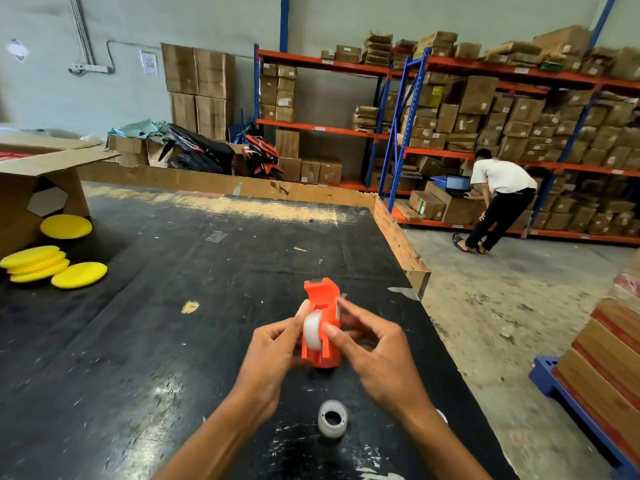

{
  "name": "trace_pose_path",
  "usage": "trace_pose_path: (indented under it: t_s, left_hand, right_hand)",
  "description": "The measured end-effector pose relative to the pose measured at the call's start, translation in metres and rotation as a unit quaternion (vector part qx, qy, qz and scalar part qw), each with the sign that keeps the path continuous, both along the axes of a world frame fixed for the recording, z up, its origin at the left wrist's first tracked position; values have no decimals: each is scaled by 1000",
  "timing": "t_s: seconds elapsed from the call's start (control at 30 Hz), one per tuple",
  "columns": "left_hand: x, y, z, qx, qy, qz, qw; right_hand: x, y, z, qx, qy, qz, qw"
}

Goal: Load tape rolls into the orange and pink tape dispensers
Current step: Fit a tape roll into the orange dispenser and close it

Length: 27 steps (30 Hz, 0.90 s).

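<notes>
An orange tape dispenser (323,299) stands above the black table (173,341), held between both hands. A white tape roll (313,329) sits in its open body. My left hand (270,355) grips the dispenser's left side, thumb against the roll. My right hand (374,348) holds the right side, thumb pressing on the roll's edge. A second tape roll (332,418), greyish white, lies flat on the table near me, between my forearms. A hint of pink shows under the dispenser's base (325,365); I cannot tell what it is.
Several yellow round pads (52,265) and an open cardboard box (34,181) lie at the table's left. A raised wooden rim (398,237) edges the table's far and right sides. A person (498,199) bends at box-filled shelves. Stacked boxes on a blue pallet (588,393) stand at right.
</notes>
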State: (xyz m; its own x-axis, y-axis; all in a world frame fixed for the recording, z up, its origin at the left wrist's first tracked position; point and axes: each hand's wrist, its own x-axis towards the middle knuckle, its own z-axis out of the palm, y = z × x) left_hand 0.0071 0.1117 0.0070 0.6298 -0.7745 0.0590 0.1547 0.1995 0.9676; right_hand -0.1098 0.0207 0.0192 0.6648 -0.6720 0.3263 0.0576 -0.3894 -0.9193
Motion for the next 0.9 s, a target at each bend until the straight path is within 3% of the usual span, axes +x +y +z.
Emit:
trace_pose_path:
  t_s: [0.4,0.7,0.9]
  left_hand:
    - [-12,-15,-17,54,13,-22,998]
    - [-34,-48,-21,62,-1,-15,998]
    - [-39,-52,-24,43,-44,3,998]
  right_hand:
    - [-14,-13,-9,12,100,3,995]
    - [-37,-49,-17,73,97,-22,992]
    - [-42,-62,-12,56,116,5,992]
